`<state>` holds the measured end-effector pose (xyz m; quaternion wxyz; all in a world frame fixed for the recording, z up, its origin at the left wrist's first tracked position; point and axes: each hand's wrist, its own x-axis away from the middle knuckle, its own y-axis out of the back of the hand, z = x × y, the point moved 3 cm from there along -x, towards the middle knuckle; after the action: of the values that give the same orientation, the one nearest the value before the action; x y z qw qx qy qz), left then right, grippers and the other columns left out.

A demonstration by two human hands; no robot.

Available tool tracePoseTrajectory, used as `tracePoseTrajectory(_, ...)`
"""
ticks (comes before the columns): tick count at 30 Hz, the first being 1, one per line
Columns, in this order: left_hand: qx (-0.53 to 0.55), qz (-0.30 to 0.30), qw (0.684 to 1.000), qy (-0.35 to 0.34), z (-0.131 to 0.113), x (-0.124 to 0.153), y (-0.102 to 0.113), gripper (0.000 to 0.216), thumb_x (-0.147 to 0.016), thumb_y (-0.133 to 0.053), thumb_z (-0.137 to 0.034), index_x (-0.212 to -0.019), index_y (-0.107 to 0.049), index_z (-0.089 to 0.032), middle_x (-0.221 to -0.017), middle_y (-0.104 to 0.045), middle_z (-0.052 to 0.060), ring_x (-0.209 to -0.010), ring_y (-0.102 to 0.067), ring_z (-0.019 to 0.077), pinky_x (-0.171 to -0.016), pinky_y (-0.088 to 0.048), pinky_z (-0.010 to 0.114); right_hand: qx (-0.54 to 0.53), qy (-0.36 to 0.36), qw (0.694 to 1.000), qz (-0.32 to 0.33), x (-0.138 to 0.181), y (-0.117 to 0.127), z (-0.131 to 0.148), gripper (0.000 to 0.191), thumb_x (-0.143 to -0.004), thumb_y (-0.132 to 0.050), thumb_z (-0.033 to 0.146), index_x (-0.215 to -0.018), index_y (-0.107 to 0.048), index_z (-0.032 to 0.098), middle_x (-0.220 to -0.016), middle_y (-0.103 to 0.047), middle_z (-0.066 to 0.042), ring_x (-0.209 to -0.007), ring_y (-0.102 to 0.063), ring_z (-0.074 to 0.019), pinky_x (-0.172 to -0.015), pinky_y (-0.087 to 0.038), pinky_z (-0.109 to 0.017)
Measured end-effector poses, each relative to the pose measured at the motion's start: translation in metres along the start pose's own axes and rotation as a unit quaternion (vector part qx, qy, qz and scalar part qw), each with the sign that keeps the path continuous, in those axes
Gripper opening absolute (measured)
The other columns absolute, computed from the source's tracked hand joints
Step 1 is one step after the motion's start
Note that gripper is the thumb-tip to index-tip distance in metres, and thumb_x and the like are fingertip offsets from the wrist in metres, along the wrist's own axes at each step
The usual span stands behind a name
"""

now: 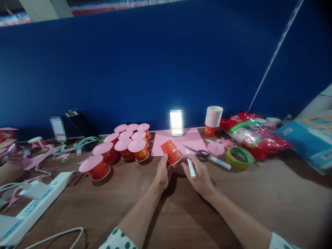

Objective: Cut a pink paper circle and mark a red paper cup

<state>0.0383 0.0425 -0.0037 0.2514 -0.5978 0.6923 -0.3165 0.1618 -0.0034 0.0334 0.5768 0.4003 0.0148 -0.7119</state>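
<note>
My left hand (163,173) is closed around a red paper cup (171,152), tilted over the wooden table. Between the fingers of my right hand (198,173) is a white marker (191,168), close to the cup's rim. Behind the cup lie pink paper sheets (192,140). To the left stand several red cups with pink paper discs (123,144) on top. Just beyond my right hand are black scissors (199,154), another white marker (220,162) and a cut pink paper circle (215,148).
A stack of paper cups (213,119), a roll of yellow-green tape (240,158) and a red plastic cup package (249,133) stand at right. A lit phone (176,122) leans at the back. Left are a power strip (38,204), cables, a black bottle (81,122) and another person's hand (12,160).
</note>
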Motion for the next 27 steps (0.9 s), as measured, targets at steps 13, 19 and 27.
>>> tracePoseTrajectory(13,-0.069,0.017,0.996,-0.048,0.001,0.000,0.004,0.029,-0.078,-0.060,-0.033,-0.103,-0.054,-0.021,-0.097,-0.065,0.003,-0.086,-0.061,0.0149,-0.078,-0.045,0.028,0.001,-0.024,1.000,-0.003,0.001,-0.003,-0.010,0.028,-0.081,-0.055,0.028,-0.107,-0.048,0.020,-0.095,-0.063,-0.008,-0.081,-0.062,-0.0194,-0.075,-0.050,-0.033)
tracePoseTrajectory(19,-0.078,0.020,0.995,-0.050,0.001,0.002,0.003,0.031,-0.076,-0.062,-0.031,-0.105,-0.054,-0.022,-0.102,-0.063,0.004,-0.089,-0.060,0.0147,-0.082,-0.044,0.029,0.012,-0.020,0.999,-0.032,0.000,-0.002,-0.013,0.027,-0.081,-0.054,0.028,-0.106,-0.050,0.019,-0.094,-0.063,-0.009,-0.082,-0.062,-0.0203,-0.074,-0.051,-0.034)
tracePoseTrajectory(27,-0.098,0.011,0.993,-0.060,0.002,0.001,0.004,0.035,-0.075,-0.064,-0.029,-0.108,-0.053,-0.022,-0.109,-0.060,0.004,-0.095,-0.058,0.0146,-0.088,-0.041,0.029,0.003,-0.024,0.998,-0.050,-0.001,-0.001,-0.018,0.023,-0.082,-0.052,0.025,-0.105,-0.050,0.019,-0.093,-0.063,-0.009,-0.080,-0.063,-0.0191,-0.074,-0.051,-0.033)
